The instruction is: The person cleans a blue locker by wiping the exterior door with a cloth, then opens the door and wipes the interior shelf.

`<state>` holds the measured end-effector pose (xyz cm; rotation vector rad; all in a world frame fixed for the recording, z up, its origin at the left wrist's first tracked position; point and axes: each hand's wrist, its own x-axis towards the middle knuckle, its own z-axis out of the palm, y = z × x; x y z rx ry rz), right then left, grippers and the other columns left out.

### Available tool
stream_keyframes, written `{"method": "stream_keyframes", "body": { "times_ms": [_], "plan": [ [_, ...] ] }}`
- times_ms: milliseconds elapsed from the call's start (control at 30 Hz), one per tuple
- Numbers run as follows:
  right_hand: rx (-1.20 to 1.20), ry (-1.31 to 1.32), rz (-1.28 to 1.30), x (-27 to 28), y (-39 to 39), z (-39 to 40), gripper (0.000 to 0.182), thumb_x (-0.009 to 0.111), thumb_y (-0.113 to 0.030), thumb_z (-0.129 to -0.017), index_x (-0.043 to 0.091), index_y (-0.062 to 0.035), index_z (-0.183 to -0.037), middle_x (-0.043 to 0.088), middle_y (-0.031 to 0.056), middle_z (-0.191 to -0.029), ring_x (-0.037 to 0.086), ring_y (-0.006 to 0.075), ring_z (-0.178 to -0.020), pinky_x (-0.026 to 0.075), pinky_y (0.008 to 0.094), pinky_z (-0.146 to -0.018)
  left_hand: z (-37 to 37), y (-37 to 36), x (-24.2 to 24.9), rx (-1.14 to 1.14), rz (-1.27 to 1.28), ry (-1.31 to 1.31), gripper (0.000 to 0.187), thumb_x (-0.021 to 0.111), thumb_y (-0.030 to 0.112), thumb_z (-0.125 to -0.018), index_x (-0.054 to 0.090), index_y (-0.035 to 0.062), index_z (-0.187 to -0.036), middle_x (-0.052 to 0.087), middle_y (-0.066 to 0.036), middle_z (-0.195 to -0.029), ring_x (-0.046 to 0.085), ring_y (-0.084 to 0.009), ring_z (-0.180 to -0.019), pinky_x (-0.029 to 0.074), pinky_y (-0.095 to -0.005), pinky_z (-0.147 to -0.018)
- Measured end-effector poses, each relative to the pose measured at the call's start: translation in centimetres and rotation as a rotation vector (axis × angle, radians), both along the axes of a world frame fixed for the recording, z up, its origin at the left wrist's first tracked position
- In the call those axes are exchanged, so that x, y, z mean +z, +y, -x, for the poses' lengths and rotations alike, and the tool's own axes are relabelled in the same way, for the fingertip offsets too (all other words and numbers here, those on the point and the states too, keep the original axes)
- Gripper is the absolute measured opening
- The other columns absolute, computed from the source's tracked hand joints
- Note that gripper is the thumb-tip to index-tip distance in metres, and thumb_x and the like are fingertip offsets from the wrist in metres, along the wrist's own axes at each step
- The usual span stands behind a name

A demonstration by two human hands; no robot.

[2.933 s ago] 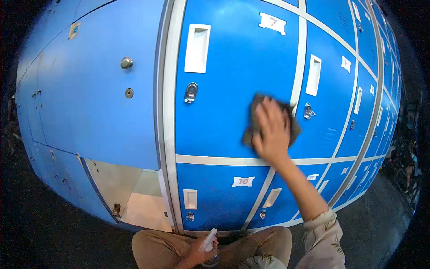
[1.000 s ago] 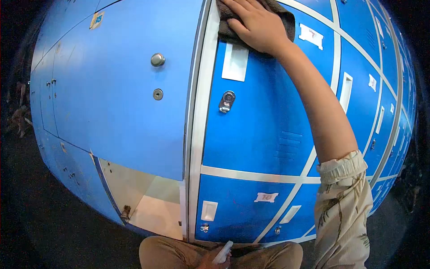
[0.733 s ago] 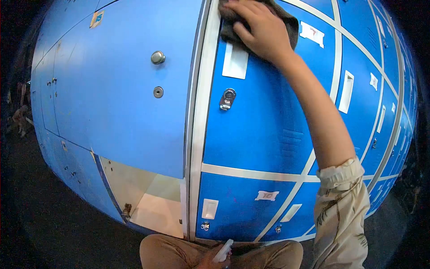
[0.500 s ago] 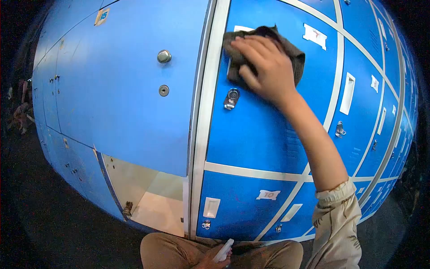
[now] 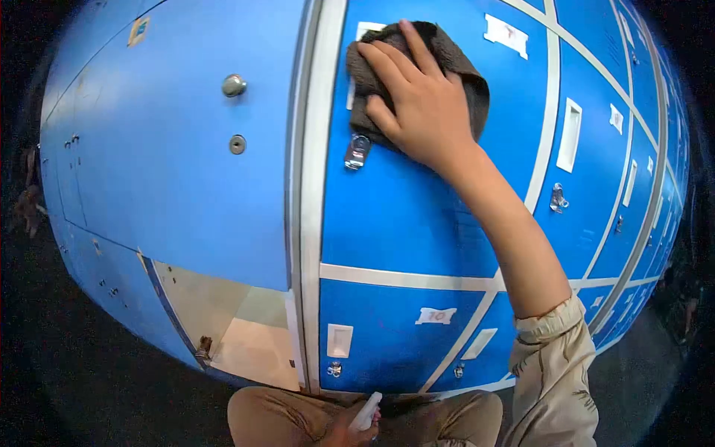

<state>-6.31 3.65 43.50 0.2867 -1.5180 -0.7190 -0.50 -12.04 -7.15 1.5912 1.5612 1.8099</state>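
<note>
My right hand (image 5: pixel 432 115) lies on a dark grey-brown cloth (image 5: pixel 475 89), fingers spread, pressing it against the upper part of a blue locker door (image 5: pixel 395 216). The cloth covers most of the door's white recessed handle, and just beneath it is a metal lock hasp (image 5: pixel 357 153). A white paper label (image 5: pixel 506 36) is to the right of the cloth. Low in the view, by my lap, my left hand (image 5: pixel 344 432) is closed around what looks like a white spray bottle (image 5: pixel 366 413); only its pale top shows clearly.
A lighter blue cabinet door (image 5: pixel 179 179) with a round knob (image 5: pixel 234 86) stands on the left. Beneath it an open compartment (image 5: pixel 257 343) shows its pale inside. More blue lockers with hasps (image 5: pixel 558 197) run to the right. A door labelled 10 (image 5: pixel 436 316) is below.
My right hand and the cloth have shifted slightly on the door, and the fingers are spread wider. The whole view has turned a little, so the lockers appear further left.
</note>
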Motion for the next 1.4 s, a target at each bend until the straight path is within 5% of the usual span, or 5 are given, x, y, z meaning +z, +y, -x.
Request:
{"method": "stream_keyframes", "body": {
  "times_ms": [400, 767, 933, 1100, 1400],
  "plan": [
    [0.265, -0.202, 0.098, -2.1, -0.2, -0.7, 0.052, 0.055, -0.021, -0.076, 0.051, -0.0223, -0.127, 0.065, 0.0019, -0.099, 0.051, 0.0205, -0.113, 0.042, 0.0451, -0.072, 1.9, 0.8, -3.8, -0.172, 0.401, -0.660, 0.073, 0.067, 0.006, -0.078, 0.029, -0.0007, -0.140, 0.052, -0.007, -0.104, 0.053, -0.0159, -0.095, 0.044, -0.0313, -0.085],
    [0.319, -0.196, 0.142, -2.3, 0.6, -1.6, 0.041, 0.055, -0.025, -0.076, 0.057, -0.0133, -0.115, 0.061, 0.0063, -0.099, 0.055, 0.0231, -0.096, 0.040, 0.0436, -0.073, 1.3, 0.5, -4.4, -0.055, 0.148, -0.572, 0.068, 0.065, 0.000, -0.076, 0.034, 0.0022, -0.137, 0.052, -0.007, -0.104, 0.053, -0.0144, -0.090, 0.046, -0.0291, -0.081],
    [0.717, -0.250, 0.593, -10.3, 4.3, -7.9, 0.042, 0.054, -0.025, -0.081, 0.054, -0.0092, -0.120, 0.059, 0.0130, -0.105, 0.056, 0.0278, -0.098, 0.043, 0.0417, -0.084, 0.8, 0.3, -4.1, -0.247, 0.026, -0.856, 0.052, 0.064, -0.001, -0.075, 0.044, 0.0021, -0.123, 0.054, -0.007, -0.101, 0.054, -0.0135, -0.088, 0.048, -0.0287, -0.074],
    [2.004, -0.013, 1.670, -29.0, 4.7, -15.3, 0.035, 0.048, -0.026, -0.088, 0.050, -0.0039, -0.115, 0.054, 0.0176, -0.107, 0.055, 0.0314, -0.092, 0.045, 0.0440, -0.087, 0.3, 0.3, 0.3, 0.024, 0.204, -0.374, 0.048, 0.062, -0.003, -0.072, 0.047, 0.0002, -0.118, 0.056, -0.007, -0.102, 0.058, -0.0143, -0.086, 0.049, -0.0297, -0.074],
    [1.876, 0.156, 2.421, -44.2, -1.0, -23.2, 0.042, 0.044, -0.033, -0.088, 0.049, -0.0052, -0.119, 0.054, 0.0167, -0.111, 0.054, 0.0313, -0.098, 0.043, 0.0440, -0.091, -6.6, -1.1, 9.8, 0.091, 0.022, -0.221, 0.050, 0.061, 0.000, -0.073, 0.049, -0.0019, -0.121, 0.057, -0.010, -0.110, 0.059, -0.0168, -0.093, 0.047, -0.0300, -0.081]
  ]
}}
